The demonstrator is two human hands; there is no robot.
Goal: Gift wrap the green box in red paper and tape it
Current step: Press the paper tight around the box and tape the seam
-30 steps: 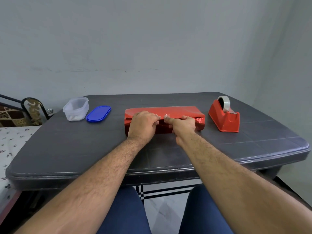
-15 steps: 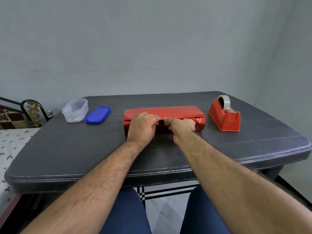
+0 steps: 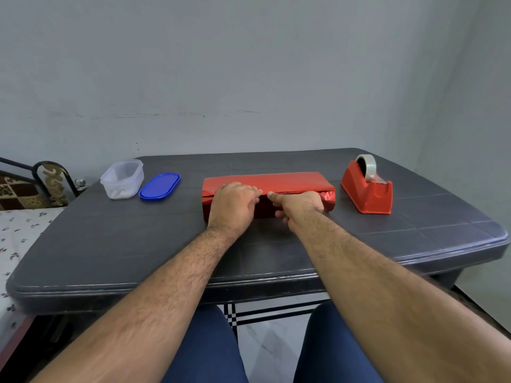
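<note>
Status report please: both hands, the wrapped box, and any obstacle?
Left hand and right hand pressing the seam on the box's near side. Red-wrapped box flat on table. Tape dispenser untouched at right; nothing obstructing.

Red paper (image 3: 276, 179), blue lid (image 3: 159, 186)

One wrapped box (image 3: 290, 180), one tape dispenser (image 3: 367, 193). One tub (image 3: 122, 178), one blue lid (image 3: 159, 186). Two hands: left (image 3: 233, 205), right (image 3: 300, 204).

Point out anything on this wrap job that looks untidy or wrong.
The right end of the red-wrapped box is crumpled, bunched rather than folded flat. Along the near edge, between the hands, the paper seam gapes slightly, showing a dark slit.
</note>
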